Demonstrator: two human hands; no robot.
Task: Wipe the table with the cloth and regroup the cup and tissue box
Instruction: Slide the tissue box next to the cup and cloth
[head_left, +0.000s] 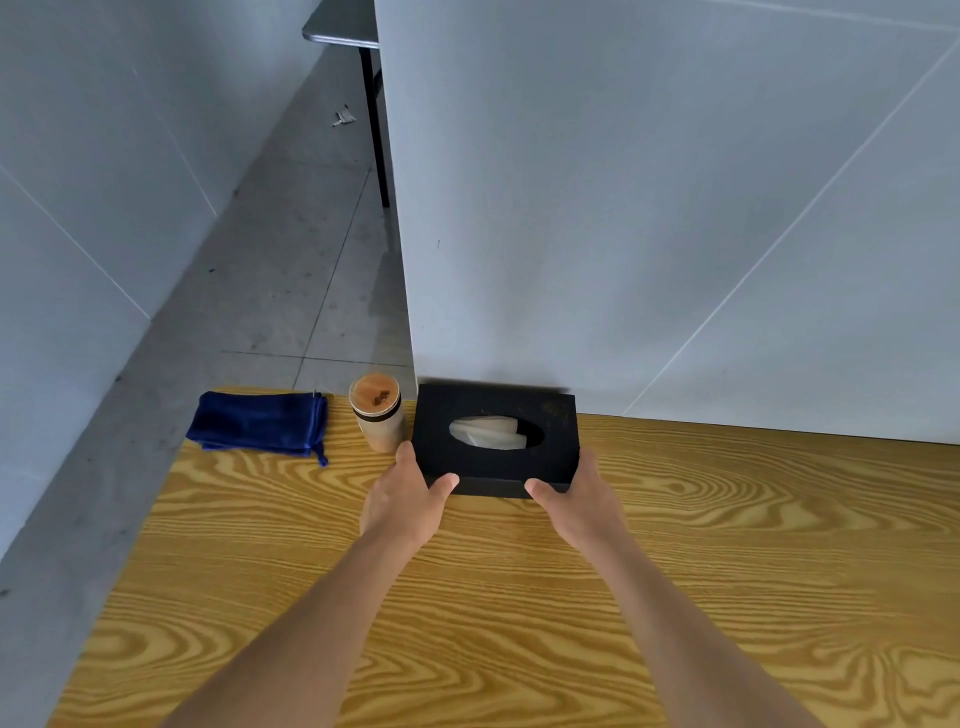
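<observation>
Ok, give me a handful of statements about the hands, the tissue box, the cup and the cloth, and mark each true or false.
1. Both the left hand and the right hand are on the black tissue box. True.
2. The blue cloth lies spread flat over the middle of the table. False: it sits folded at the far left corner.
3. The cup stands between cloth and box. True.
4. The cup lies tipped over. False: it stands upright, lid on.
5. A tissue shows in the box's opening. True.
</observation>
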